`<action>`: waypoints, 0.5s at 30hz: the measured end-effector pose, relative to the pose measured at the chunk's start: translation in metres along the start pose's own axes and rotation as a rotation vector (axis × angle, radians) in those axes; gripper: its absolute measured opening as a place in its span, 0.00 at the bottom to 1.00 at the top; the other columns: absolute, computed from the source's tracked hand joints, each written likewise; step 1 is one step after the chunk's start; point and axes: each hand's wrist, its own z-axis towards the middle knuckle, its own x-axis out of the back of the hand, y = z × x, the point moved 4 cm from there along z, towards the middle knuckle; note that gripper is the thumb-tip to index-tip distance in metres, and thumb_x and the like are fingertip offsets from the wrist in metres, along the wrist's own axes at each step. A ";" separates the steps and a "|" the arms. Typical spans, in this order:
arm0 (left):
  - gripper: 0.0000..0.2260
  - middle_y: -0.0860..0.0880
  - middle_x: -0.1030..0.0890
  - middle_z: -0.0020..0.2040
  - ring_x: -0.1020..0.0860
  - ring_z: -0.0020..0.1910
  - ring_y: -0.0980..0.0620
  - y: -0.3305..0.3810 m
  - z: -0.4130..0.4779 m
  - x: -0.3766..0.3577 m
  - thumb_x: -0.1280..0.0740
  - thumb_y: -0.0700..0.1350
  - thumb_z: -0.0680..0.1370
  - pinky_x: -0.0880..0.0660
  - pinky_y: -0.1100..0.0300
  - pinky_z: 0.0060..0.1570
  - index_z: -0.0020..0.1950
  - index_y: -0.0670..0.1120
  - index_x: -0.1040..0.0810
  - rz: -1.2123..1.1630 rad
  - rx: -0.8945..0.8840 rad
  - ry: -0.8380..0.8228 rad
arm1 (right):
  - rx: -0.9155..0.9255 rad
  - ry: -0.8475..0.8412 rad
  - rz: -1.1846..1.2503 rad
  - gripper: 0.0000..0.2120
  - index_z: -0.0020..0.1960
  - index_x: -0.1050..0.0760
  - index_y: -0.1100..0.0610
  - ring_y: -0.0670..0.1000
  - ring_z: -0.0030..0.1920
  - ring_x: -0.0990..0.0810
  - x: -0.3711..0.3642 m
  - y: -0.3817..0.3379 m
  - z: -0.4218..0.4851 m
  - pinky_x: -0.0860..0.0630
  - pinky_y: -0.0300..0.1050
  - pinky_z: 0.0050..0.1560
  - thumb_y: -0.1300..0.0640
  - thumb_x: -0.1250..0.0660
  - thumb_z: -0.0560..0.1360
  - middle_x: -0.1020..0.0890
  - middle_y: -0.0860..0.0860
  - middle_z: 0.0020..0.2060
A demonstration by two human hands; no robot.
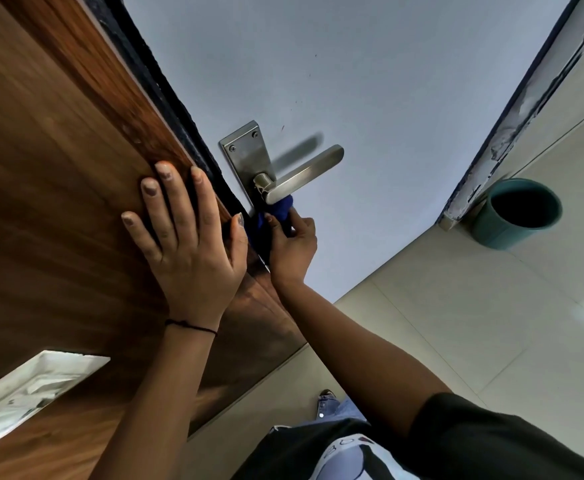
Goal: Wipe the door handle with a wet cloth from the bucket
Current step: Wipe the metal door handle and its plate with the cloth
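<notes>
One dark blue bunched cloth [280,209] presses beneath the single brushed-steel lever door handle [304,176], clenched in the right hand [292,245]. The left hand [186,237] lies flat, fingers spread, on the brown wooden panel [58,168]. One teal round bucket [519,213] stands well apart on the floor.

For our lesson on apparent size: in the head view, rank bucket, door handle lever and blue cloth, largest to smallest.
1. bucket
2. door handle lever
3. blue cloth, partly hidden by the right hand
The bucket is farther away, so true sizes stay unsure.

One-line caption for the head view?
Right hand presses a dark blue cloth under the brushed-steel lever door handle; left hand braces the wood-grain door.
</notes>
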 end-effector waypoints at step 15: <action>0.29 0.33 0.32 0.70 0.42 0.70 0.37 0.003 0.007 0.007 0.39 0.52 0.79 0.48 0.39 0.68 0.75 0.38 0.41 0.047 0.008 -0.052 | 0.156 0.244 0.070 0.25 0.71 0.37 0.44 0.47 0.45 0.21 0.080 -0.036 0.019 0.20 0.44 0.49 0.55 0.35 0.76 0.23 0.49 0.54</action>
